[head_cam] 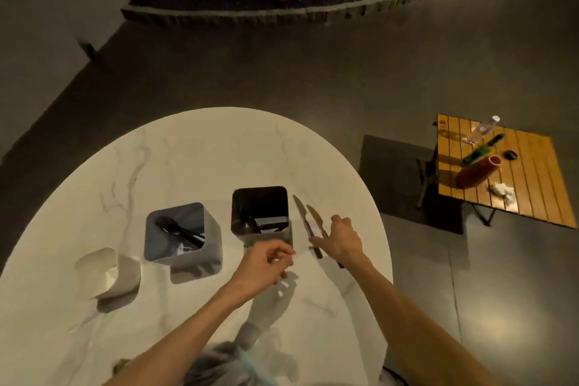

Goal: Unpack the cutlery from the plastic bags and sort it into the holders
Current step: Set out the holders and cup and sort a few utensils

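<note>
Marble-topped round table (194, 147), head view: three square holders stand in a row, white (108, 274), grey (183, 236) with black utensils, dark (260, 213) nearest the two knives (308, 224) lying side by side just to its right. My right hand (340, 236) rests on the knife handles, fingers spread and fairly straight, not yet gripping. My left hand (266, 263) hovers with fingers loosely curled; whether it pinches anything I cannot tell. Best practice: gather both handles together, blades pointing away, then drop them into one holder.
</note>
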The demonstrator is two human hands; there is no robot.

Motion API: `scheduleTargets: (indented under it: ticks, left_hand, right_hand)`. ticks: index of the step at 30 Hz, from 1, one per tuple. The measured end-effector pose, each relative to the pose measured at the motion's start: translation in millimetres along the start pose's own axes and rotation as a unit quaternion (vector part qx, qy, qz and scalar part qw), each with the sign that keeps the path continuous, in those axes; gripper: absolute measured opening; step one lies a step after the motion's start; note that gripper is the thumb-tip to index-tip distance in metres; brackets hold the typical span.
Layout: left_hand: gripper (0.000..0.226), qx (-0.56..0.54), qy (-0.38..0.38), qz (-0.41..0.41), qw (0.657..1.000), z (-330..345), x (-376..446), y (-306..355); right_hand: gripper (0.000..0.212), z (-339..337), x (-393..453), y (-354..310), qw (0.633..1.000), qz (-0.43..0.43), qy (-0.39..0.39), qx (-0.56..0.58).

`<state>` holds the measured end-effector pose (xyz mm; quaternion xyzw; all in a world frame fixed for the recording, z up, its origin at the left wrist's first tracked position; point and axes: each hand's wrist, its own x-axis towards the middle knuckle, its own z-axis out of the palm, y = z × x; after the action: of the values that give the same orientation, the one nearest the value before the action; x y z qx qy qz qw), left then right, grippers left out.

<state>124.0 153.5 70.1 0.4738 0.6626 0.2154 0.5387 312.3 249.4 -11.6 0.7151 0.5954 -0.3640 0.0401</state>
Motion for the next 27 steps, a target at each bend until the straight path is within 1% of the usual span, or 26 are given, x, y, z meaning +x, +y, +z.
scheduleTargets:
  ticks: [2,4,6,8,10,11,13,15,17,22,25,27]
  left_hand:
    - [0.013,0.018,0.004,-0.028,0.999,10,3,-8]
    - [0.012,0.031,0.014,-0.050,0.998,17,4,-19]
    - [0.011,0.040,0.022,-0.071,0.996,21,5,-28]
    - [0.012,0.049,0.027,-0.084,0.995,24,6,-35]
    - [0.012,0.053,0.028,-0.097,0.994,26,7,-42]
    - [0.012,0.053,0.026,-0.103,0.993,27,7,-44]
    - [0.013,0.056,0.023,-0.114,0.992,30,7,-46]
    - [0.013,0.058,0.024,-0.117,0.991,32,6,-45]
    - [0.011,0.056,0.028,-0.114,0.992,34,6,-41]
    - [0.013,0.046,0.016,-0.101,0.994,31,8,-24]
    - [0.015,0.002,0.005,-0.084,0.996,30,11,-4]
    - [0.022,-0.032,-0.009,-0.085,0.996,31,13,11]
  right_hand:
    - [0.076,19,11,2,1.000,0.008,0.006,0.001]
    - [0.075,37,16,3,1.000,0.005,0.020,0.001]
    - [0.066,50,17,7,0.999,-0.010,0.048,-0.006]
    - [0.049,56,17,12,0.998,-0.019,0.064,-0.011]
    - [0.031,57,17,16,0.999,-0.015,0.041,-0.009]
    - [0.026,57,16,18,1.000,-0.013,0.026,-0.010]
    - [0.022,56,12,21,1.000,-0.013,0.004,-0.021]
    - [0.022,56,10,26,1.000,-0.012,-0.003,-0.020]
    - [0.023,54,10,32,1.000,0.007,-0.008,0.012]
    - [0.013,23,0,43,0.983,0.042,-0.031,0.174]
    - [0.013,-5,-17,48,0.972,0.030,-0.027,0.231]
    - [0.011,-25,-32,47,0.969,0.018,-0.023,0.246]
